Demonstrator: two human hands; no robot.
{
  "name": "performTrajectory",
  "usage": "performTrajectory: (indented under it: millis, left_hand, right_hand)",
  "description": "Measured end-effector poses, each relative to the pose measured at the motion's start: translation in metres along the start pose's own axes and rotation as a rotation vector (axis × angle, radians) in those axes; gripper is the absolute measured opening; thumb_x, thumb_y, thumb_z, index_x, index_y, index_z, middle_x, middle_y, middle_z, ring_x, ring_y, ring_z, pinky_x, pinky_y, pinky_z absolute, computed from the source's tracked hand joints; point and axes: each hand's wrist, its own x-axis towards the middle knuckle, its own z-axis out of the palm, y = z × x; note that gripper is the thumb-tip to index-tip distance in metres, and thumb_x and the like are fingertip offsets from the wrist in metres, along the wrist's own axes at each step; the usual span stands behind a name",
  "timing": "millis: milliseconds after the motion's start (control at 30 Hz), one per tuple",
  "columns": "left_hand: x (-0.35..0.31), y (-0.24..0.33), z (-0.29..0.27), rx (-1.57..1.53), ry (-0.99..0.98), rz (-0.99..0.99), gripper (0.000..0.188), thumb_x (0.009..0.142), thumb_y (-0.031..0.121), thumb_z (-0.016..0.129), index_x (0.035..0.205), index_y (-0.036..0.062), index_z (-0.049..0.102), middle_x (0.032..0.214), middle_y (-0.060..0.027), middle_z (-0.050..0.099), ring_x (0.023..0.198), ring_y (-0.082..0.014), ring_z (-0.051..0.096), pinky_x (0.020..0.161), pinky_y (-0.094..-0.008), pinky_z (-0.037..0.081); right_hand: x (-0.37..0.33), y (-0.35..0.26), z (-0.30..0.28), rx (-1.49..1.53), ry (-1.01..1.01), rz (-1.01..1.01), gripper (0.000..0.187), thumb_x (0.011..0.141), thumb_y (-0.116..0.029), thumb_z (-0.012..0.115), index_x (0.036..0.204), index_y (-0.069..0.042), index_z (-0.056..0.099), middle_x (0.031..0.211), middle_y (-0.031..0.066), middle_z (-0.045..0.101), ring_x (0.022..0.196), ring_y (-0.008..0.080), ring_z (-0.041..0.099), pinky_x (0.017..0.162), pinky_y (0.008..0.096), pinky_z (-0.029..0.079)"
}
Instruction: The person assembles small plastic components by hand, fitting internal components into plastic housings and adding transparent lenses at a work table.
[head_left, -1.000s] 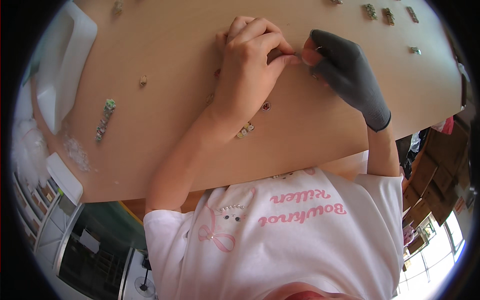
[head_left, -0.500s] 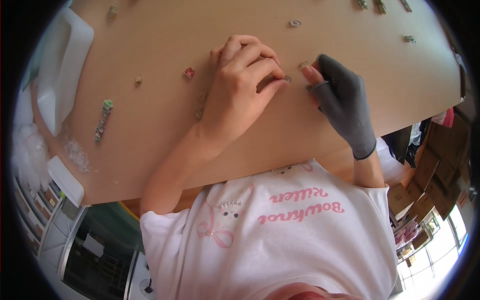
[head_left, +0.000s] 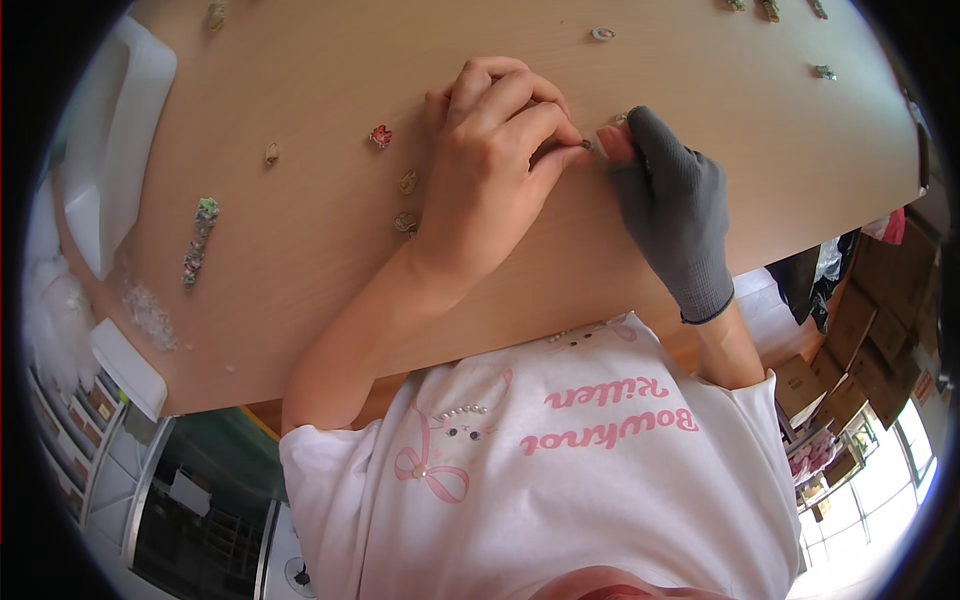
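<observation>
My bare left hand [head_left: 500,150] is closed above the table, thumb and forefinger pinching a small metallic piece [head_left: 586,145] whose kind is too small to make out. Facing it, my right hand [head_left: 675,190] wears a grey glove with the thumb tip bare. Its fingers are curled in, and what they hold, if anything, is hidden. Another tiny shiny piece [head_left: 621,118] shows beside the right fingertips. Left of my left hand lie a red flower-shaped ornament [head_left: 380,137] and two small metallic ornaments, one upper [head_left: 408,182] and one lower [head_left: 405,222].
On the wooden table [head_left: 300,330] lie an oval ring-like piece [head_left: 602,34], a small gold piece [head_left: 272,153], a green-and-pink beaded strip [head_left: 200,243] and a green trinket [head_left: 825,72]. A white tray [head_left: 120,130] and scattered clear bits [head_left: 150,315] are at the left edge.
Both hands have come closer together. The left hand moved slightly right and up with the small piece, while the right hand shifted left and its thumb drew near that piece.
</observation>
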Motion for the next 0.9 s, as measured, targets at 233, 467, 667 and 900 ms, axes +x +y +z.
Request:
performTrajectory:
  millis: [233, 467, 667, 900]
  left_hand:
    - [0.002, -0.007, -0.001, -0.007, -0.008, 0.037, 0.016, 0.067, 0.007, 0.083, 0.076, 0.0083, 0.069, 0.090, 0.0036, 0.065, 0.104, -0.0195, 0.058, 0.087, -0.0342, 0.039]
    - [0.000, -0.005, -0.009, -0.006, -0.046, 0.029, 0.015, 0.068, 0.007, 0.083, 0.077, 0.0097, 0.071, 0.092, 0.0040, 0.066, 0.105, -0.0188, 0.058, 0.089, -0.0341, 0.039]
    - [0.006, -0.002, -0.062, 0.395, -0.230, -0.063, 0.015, 0.074, 0.008, 0.078, 0.087, 0.0087, 0.071, 0.100, -0.0005, 0.066, 0.108, -0.0217, 0.057, 0.094, -0.0407, 0.036]
    - [0.034, -0.001, -0.004, 0.058, -0.162, 0.196, 0.015, 0.076, 0.008, 0.078, 0.089, 0.0073, 0.071, 0.102, -0.0022, 0.065, 0.105, -0.0241, 0.056, 0.093, -0.0396, 0.038]
  right_hand:
    - [0.008, 0.007, -0.010, 0.013, -0.133, -0.105, 0.012, 0.091, -0.016, 0.065, 0.090, -0.007, 0.057, 0.061, 0.0134, 0.058, 0.052, 0.0341, 0.058, 0.048, 0.0377, 0.044]
    - [0.002, 0.000, -0.023, 0.525, -0.100, 0.263, 0.021, 0.099, -0.017, 0.059, 0.085, -0.001, 0.057, 0.058, 0.0054, 0.052, 0.052, 0.0109, 0.049, 0.052, 0.0259, 0.041]
    - [0.000, 0.035, -0.037, 0.377, 0.007, 0.387, 0.030, 0.101, -0.023, 0.058, 0.082, 0.000, 0.055, 0.057, 0.0031, 0.050, 0.052, 0.0084, 0.046, 0.052, 0.0267, 0.040]
    - [0.010, 0.014, -0.021, 0.294, -0.052, 0.280, 0.028, 0.096, -0.025, 0.062, 0.081, -0.002, 0.057, 0.060, 0.0173, 0.052, 0.052, 0.0336, 0.048, 0.052, 0.0369, 0.042]
